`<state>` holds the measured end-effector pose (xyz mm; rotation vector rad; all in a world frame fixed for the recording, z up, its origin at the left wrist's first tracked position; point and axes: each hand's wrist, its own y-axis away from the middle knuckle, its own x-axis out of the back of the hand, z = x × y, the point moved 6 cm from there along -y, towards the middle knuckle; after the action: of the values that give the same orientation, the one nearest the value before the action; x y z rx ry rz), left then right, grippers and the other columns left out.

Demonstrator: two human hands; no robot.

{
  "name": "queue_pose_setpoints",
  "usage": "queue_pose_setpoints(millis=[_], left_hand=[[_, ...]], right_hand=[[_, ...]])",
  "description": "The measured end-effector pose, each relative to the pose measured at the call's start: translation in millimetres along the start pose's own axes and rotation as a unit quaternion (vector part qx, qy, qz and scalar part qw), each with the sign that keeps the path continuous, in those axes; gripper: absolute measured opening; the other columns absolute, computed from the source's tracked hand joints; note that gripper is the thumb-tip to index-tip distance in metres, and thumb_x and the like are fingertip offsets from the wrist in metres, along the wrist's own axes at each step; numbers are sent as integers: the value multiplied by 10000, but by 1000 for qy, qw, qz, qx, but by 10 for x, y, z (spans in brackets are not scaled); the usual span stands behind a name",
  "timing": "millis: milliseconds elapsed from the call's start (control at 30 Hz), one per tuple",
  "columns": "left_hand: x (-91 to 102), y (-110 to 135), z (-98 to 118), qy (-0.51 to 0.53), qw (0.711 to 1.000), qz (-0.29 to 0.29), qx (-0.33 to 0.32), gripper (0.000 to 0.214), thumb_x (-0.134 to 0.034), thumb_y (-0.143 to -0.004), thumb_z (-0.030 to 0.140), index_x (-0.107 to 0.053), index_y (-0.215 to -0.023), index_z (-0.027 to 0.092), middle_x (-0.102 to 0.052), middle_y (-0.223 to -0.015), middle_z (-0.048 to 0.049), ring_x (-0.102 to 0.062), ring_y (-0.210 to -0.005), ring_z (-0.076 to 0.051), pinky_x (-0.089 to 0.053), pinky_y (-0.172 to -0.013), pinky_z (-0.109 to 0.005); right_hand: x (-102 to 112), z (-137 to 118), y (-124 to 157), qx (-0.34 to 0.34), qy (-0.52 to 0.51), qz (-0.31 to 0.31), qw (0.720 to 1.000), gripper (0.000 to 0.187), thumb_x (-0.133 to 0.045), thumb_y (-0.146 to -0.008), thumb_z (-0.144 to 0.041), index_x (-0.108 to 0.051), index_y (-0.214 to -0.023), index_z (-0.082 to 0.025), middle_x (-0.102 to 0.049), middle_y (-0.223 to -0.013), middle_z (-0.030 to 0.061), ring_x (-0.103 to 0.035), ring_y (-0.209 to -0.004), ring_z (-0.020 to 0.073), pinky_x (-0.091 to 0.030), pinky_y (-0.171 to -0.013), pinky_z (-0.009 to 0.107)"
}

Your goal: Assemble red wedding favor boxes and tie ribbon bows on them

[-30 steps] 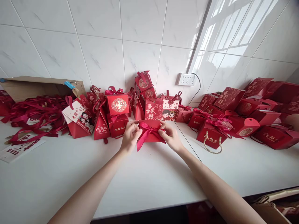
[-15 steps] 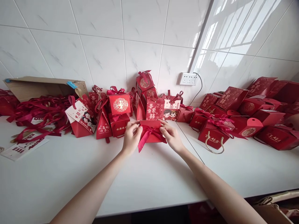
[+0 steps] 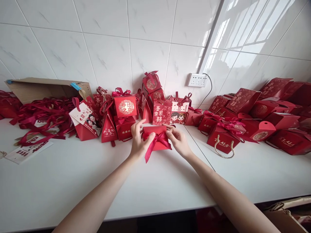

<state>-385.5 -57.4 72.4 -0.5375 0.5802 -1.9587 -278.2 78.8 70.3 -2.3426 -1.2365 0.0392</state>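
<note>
Item 1, red card gift box (image 3: 155, 130): held at the middle of the bench (image 3: 136, 194), before the row of finished boxes; whether its base touches the surface I cannot tell. Long axis left to right; front, with a satin bow (image 3: 160, 138), towards my camera. One ribbon tail hangs down on the left, pointing to the near edge. I read no lettering on it.

Hands, two, apart, one per end of item 1. Left hand (image 3: 141, 142): fingers splayed, index raised, thumb laid on the bow's left side. Right hand (image 3: 179, 141): thumb and fingers closed on the box's right edge; I cannot tell whether they also pinch ribbon.

Lettered stock, as I read it:
- Square box (image 3: 125, 106), gold roundel, 乔迁之, last character unclear; stacked on a handled box (image 3: 125, 130), 安居乐 visible, the remainder hidden by my left hand.
- Triangular box (image 3: 108, 131), 大喜的日子.
- Patterned box (image 3: 161, 111), 吾家有囍, directly behind item 1; beside it a white-fronted box (image 3: 179, 111), 囍 and two cartoon figures.
- Rope-handled box (image 3: 220, 140), apparently 百年好合, right of item 1.

Sundries: heap of loose ribbons (image 3: 46, 113) before a cardboard carton (image 3: 48, 82), far left; printed white tags (image 3: 28, 153), wording too small; white socket strip (image 3: 197, 80) on the tiled wall, no brand legible.
</note>
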Motion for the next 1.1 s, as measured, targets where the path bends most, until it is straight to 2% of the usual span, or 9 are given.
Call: queue_pose_setpoints(millis=[133,233,367,433,533,600,700,867,1100], left_hand=[[-46,-22,-51,-6,999,-27,44,441,-712,-674,333,-568,-1085,261,-455,-1318,-79,-359,-1325,-292,-278,-1111,-459],[-98,-30,-112,35,993,-69,90,472,-762,-627,320,-549,-1041,245,-501,-1291,-75,-468,-1250,-276,-388,-1030,-411],[-119,-48,-137,68,984,-89,142,504,-747,-652,328,-483,-1070,227,-618,-1091,-58,-620,-1006,-217,-477,-881,-353],[-78,-76,-131,67,985,-58,150,476,-742,-644,316,-478,-1028,217,-634,-1015,-43,-630,-953,-208,-484,-854,-347],[-18,-112,-137,52,986,-14,156,444,-738,-624,302,-475,-968,205,-622,-962,-34,-623,-933,-207,-476,-853,-352],[7,-124,-135,29,989,2,142,446,-738,-614,304,-478,-960,199,-607,-974,-40,-603,-968,-215,-458,-881,-364],[11,-111,-133,1,994,12,110,431,-733,-617,302,-474,-948,203,-586,-1006,-48,-576,-1013,-227,-435,-919,-388],[-48,-66,-123,11,997,-10,76,450,-731,-632,293,-467,-988,217,-580,-1033,-43,-577,-1011,-215,-431,-923,-374],[-61,-78,-140,4,994,-33,105,448,-727,-608,297,-472,-964,204,-582,-1036,-54,-574,-1012,-224,-430,-914,-378]], right_hand=[[-36,-25,1,-5,7,-6,1000,446,-486,-832,-615,-431,-655,-209,-579,-1282,145,-540,-1187,272,-456,-895,393],[-20,21,-17,-9,24,7,1000,451,-468,-836,-623,-444,-665,-206,-590,-1244,134,-545,-1160,262,-443,-922,396],[189,-28,39,48,86,153,983,400,-392,-882,-602,-503,-843,-219,-598,-1096,101,-569,-1006,219,-472,-850,371],[206,-154,107,107,131,173,970,430,-336,-898,-610,-509,-802,-228,-611,-887,73,-584,-841,202,-478,-766,345],[-81,-230,165,88,157,-15,984,553,-283,-898,-642,-508,-612,-225,-563,-580,30,-556,-549,161,-460,-586,309],[-325,-164,248,-8,146,-153,977,583,-305,-893,-643,-515,-564,-210,-562,-518,16,-530,-420,129,-446,-503,289],[-615,-11,418,-159,84,-277,944,493,-409,-872,-621,-519,-658,-191,-623,-588,12,-545,-365,109,-410,-386,240],[-831,124,514,-238,-57,-293,924,393,-466,-874,-558,-510,-785,-178,-621,-617,-13,-583,-403,94,-394,-321,173],[-840,125,521,-240,-45,-309,919,300,-457,-922,-341,-498,-685,-161,-511,-474,-68,-503,-320,54,-377,-310,140]])
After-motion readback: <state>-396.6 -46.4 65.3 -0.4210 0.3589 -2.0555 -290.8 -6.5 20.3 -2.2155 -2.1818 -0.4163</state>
